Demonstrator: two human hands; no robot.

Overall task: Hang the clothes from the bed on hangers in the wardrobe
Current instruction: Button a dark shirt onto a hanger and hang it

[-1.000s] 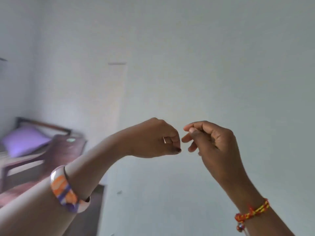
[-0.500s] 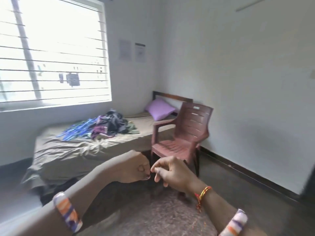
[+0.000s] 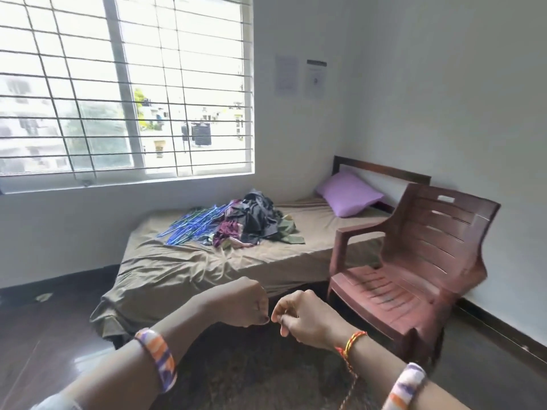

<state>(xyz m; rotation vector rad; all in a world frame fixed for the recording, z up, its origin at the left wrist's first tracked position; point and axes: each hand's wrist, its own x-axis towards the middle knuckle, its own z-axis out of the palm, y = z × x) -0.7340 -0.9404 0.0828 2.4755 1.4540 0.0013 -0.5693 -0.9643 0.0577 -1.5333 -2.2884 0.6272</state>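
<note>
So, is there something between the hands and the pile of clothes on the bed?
Nothing visible blocks it. The left hand and right hand hover before the bed; the clothes lie beyond bare sheet. The chair stands aside, right.

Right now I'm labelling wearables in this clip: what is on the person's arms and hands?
Both forearms are bare, no sleeves. The left arm wears a wide band in orange, purple and white. The right arm wears a similar band and, at the wrist, a red-and-yellow thread with a loose hanging end.
</note>
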